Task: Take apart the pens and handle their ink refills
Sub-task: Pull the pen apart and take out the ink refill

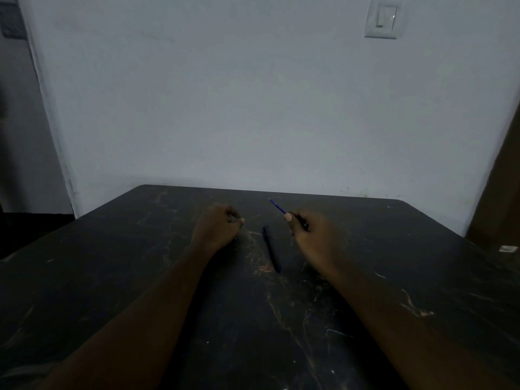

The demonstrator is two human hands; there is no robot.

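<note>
A dark pen [271, 249] lies on the black table [140, 277] between my two hands, pointing away from me. My right hand [312, 235] is closed around a thin blue ink refill [277, 206], whose tip sticks out up and to the left past my thumb. A dark part shows at the back of that fist; I cannot tell what it is. My left hand [218, 228] rests on the table as a fist, fingers curled; whether something small sits inside it is hidden.
The scratched table reaches to a pale wall [253, 108] at the back. A light switch [382, 19] is on the wall at upper right. A small white object [508, 248] lies at the table's right edge.
</note>
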